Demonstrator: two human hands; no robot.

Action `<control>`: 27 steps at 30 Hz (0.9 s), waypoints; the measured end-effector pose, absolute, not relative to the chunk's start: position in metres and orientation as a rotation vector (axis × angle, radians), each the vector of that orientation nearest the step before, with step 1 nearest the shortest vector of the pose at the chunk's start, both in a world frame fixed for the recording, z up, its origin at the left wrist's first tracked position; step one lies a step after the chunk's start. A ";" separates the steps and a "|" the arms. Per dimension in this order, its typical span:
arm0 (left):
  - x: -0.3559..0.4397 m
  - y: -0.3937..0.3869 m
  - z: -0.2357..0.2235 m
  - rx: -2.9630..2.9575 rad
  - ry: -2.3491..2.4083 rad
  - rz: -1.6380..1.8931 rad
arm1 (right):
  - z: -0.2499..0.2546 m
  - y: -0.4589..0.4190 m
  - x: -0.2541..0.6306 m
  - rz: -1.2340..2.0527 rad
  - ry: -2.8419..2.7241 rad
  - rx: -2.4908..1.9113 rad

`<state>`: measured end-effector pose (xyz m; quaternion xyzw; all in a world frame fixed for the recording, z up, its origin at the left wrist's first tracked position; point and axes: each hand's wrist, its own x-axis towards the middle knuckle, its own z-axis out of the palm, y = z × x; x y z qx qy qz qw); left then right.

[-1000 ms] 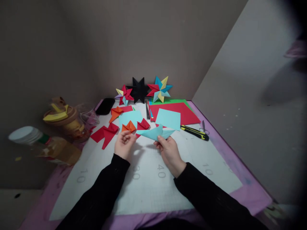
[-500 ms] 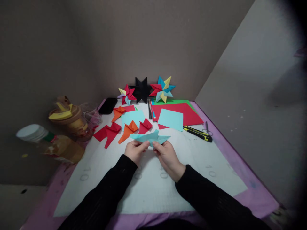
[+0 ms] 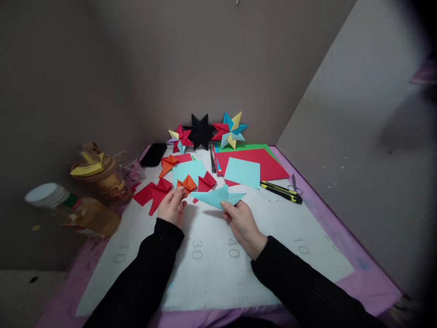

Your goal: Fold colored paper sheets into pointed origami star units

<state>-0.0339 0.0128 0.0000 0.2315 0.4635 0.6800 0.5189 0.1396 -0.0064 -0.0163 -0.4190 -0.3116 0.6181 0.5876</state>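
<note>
My right hand (image 3: 244,224) pinches a light-blue folded paper piece (image 3: 213,197) by its lower edge, thumb on top. The piece is held over the white mat, its pointed ends to left and right. Just left of its tip, my left hand (image 3: 173,207) is closed, fingers curled together; whether anything is between them I cannot tell. That hand covers the lower part of an orange folded piece (image 3: 187,183). Beside it lie a red folded piece (image 3: 206,181) and another red folded piece (image 3: 160,193). A second orange folded piece (image 3: 168,165) lies farther back.
Paper stars, one black (image 3: 200,132), stand against the wall. Light-blue squares (image 3: 242,172) and red sheets (image 3: 269,163) lie behind my hands. A yellow-black cutter (image 3: 280,192) and scissors (image 3: 294,184) are at right. A bottle (image 3: 92,216), a cup (image 3: 112,180) and a phone (image 3: 153,155) stand or lie left.
My left hand has let go of the light-blue folded piece and moved left, in front of the orange piece. My right hand still holds the light-blue piece, now slightly farther right.
</note>
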 end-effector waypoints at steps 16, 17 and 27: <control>-0.039 0.017 -0.001 0.513 1.280 1.557 | -0.014 -0.003 0.142 1.436 -0.711 -0.957; -0.039 0.017 0.000 0.489 1.275 1.578 | -0.014 -0.002 0.144 1.431 -0.697 -0.958; 0.003 -0.006 -0.012 0.807 1.026 1.387 | -0.012 -0.011 0.131 1.553 -0.836 -0.872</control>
